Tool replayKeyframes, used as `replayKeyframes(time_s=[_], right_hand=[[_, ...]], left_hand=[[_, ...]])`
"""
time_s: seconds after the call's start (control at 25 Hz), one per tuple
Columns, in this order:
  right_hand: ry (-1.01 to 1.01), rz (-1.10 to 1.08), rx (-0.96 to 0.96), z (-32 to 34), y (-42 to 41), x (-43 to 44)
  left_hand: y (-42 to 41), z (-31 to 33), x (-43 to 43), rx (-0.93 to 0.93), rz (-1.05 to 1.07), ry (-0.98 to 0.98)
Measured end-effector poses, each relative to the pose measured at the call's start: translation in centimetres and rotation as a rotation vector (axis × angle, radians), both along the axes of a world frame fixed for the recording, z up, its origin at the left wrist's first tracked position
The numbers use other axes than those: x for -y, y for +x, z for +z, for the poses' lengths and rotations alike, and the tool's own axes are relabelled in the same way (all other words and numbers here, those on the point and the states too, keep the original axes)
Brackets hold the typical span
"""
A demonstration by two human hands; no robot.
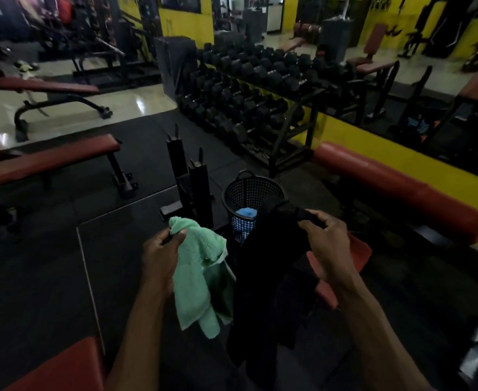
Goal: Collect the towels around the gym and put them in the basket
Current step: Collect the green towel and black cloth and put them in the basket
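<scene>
My left hand (163,256) grips a mint-green towel (201,275) that hangs down in front of me. A black towel (266,292) dangles from my right hand (328,241), which pinches its top edge. Just beyond both hands stands a black mesh basket (253,193) on the dark floor, with a blue towel (246,214) lying inside it. The black towel covers the basket's near right side.
Red padded benches stand at left (49,162), right (401,190) and bottom left (63,368). A black upright stand (195,190) sits left of the basket. A dumbbell rack (254,103) runs behind it, along a yellow wall with mirrors (429,88).
</scene>
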State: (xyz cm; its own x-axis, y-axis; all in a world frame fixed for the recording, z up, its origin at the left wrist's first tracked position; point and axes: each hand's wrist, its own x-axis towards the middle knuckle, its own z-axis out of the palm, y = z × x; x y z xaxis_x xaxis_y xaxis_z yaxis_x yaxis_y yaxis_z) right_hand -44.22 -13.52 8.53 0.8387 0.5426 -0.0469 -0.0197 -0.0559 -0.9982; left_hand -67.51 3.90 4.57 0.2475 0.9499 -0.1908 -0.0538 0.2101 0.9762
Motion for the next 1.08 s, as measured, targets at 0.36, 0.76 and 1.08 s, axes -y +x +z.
replayKeyframes(time_s=[0.36,0.76,1.08], right_hand=[[-0.042,-0.117,0.020,-0.9,5.9,-14.2],[-0.088,-0.352,-0.046,-1.9,11.8,-23.5],[-0.049,-0.428,-0.098,-2.9,18.1,-28.6]], left_hand=[[9.4,-0.6,-17.0,-0.019,-0.185,0.053],[22.7,1.5,-35.7,-0.061,-0.544,0.200],[36.9,3.8,-44.2,-0.007,-0.649,0.229]])
